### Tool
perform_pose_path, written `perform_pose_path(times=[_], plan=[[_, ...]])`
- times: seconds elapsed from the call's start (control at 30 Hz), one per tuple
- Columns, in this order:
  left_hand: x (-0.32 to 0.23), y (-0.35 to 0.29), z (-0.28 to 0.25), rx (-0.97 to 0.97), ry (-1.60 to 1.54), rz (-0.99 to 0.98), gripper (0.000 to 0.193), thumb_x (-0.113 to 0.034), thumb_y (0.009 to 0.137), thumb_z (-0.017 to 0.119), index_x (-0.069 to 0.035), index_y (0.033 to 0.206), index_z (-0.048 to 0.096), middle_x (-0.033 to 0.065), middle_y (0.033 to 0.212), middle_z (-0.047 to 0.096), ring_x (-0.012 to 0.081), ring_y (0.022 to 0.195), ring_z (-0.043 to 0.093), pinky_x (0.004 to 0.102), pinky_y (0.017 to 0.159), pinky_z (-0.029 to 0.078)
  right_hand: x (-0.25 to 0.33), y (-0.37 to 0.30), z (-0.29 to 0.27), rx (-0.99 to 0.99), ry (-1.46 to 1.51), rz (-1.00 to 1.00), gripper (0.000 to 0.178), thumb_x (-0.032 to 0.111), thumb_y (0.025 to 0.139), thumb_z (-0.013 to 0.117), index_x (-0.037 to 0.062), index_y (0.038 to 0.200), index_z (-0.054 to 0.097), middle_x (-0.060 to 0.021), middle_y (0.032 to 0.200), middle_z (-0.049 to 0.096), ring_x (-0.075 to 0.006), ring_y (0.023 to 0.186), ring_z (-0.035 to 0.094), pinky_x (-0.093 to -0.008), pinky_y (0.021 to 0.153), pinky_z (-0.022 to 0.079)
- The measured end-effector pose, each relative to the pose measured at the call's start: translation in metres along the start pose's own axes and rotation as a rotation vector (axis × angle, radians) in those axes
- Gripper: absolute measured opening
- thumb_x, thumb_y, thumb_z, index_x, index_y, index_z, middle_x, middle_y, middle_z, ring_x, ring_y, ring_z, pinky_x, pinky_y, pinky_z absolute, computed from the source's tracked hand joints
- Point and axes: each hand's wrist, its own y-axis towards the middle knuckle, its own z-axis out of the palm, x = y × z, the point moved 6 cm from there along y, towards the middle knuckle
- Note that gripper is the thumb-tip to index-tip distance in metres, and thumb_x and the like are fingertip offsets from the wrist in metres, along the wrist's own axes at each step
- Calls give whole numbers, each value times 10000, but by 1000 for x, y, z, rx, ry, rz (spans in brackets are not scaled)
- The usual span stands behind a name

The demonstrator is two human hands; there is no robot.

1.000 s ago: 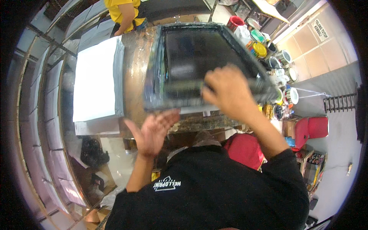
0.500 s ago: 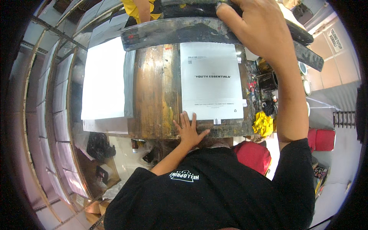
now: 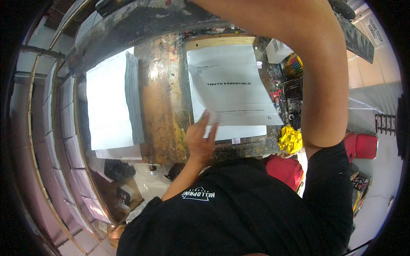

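Observation:
On the stained work board lies a printed white sheet [image 3: 235, 96], thin and glossy like a plastic mailer bag, with dark lettering. Its lower left corner is raised and folded between the fingers of my left hand [image 3: 200, 138]. Under its lifted lower edge shows another white piece [image 3: 245, 132], lying flat. My right arm [image 3: 324, 85] reaches up across the right side, and its hand is beyond the top edge. A long dark ink-stained frame bar [image 3: 141, 21] is raised over the far side of the board.
To the left sits a stack of white sheets [image 3: 106, 100] with grey edges. Ink tins [image 3: 294, 65], a white box [image 3: 277, 50] and a crumpled yellow cloth [image 3: 291, 140] line the right side. Drying racks [image 3: 70, 141] stand at far left, a red chair [image 3: 366, 146] at far right.
My left hand has gone from lying flat at the sheet's lower edge to gripping and lifting its corner. The frame bar has moved up, and my right hand has left view at the top.

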Motion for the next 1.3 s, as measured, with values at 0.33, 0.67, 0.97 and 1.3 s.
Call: perform_pose_path(times=[0.33,0.67,0.97,1.3], plan=[[240,30,-252,14,-73,-419,671,79,803,566,-33,1464,537,138,1160,712,128,714,662,281,631,543,3,-26,11,-115,-16,29,442,352,870,517,-31,671,612,-228,690,634,-397,672,621,-474,698,482],[338,132,-329,-489,490,10,429,-85,835,665,54,1240,660,259,988,709,360,825,673,501,752,520,35,-48,16,-197,61,90,410,352,859,537,-33,751,630,-249,721,643,-411,747,652,-494,744,494],[-5,-106,-86,50,-1771,-777,1281,-893,855,378,91,1564,-32,336,1594,217,462,1477,306,516,1228,300,82,-249,148,469,76,-116,384,454,905,674,106,1059,725,-116,1034,629,-313,978,597,-477,857,448],[127,-186,51,200,-1363,-1371,1315,-983,781,291,-12,1616,-4,349,1620,143,474,1481,280,544,1171,351,86,-386,316,368,209,75,468,331,790,811,84,1162,668,-97,1028,647,-308,982,621,-468,842,527]])
